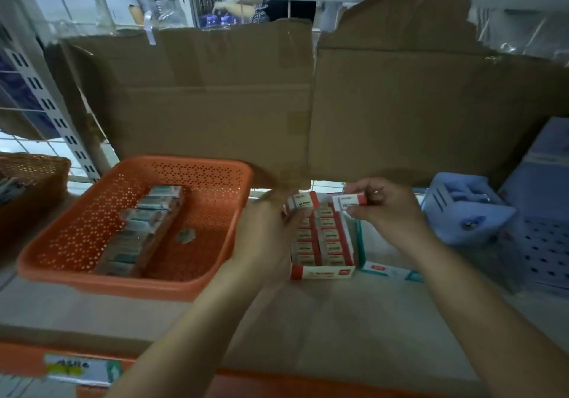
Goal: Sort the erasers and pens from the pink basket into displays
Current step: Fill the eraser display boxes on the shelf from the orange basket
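Observation:
The pink-orange perforated basket (215,182) stands on the shelf at the left, with a row of teal-and-white eraser packs (141,228) lying inside it. To its right sits a red-and-white eraser display box (323,273) filled with red-and-white erasers in two rows. My left hand (268,231) holds one red-and-white eraser (303,202) at the box's far left corner. My right hand (381,206) pinches another red-and-white eraser (351,201) above the box's far right end.
A teal-and-white box (388,270) lies just right of the display box. Blue plastic organisers (462,203) stand at the right. A wicker basket (34,182) is at the far left. Brown cardboard (277,105) lines the back of the shelf.

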